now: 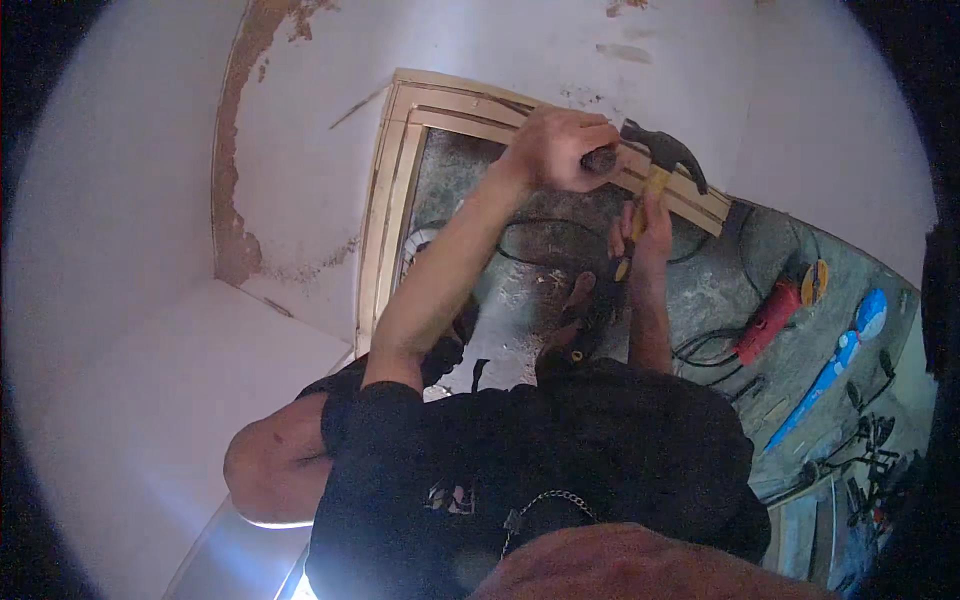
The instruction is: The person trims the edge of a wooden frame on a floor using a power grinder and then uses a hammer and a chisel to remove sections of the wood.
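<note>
My left hand (556, 150) is raised and closed around the handle of a black claw hammer (665, 150), whose head hangs just above the wooden frame (395, 190) set into the white wall. Just below the hammer, my right hand (648, 228) grips a yellow-handled tool, likely a chisel (640, 205), held against the frame's upper rail. Both forearms reach up from my black shirt. The tool's tip is hidden behind the hammer and my fingers.
Through the frame, a grey concrete floor (710, 290) holds a red angle grinder (768, 320) with a disc, a long blue level (838, 362), black cables (540, 240) and several small tools at the right. The white wall (300, 120) shows peeled brown patches.
</note>
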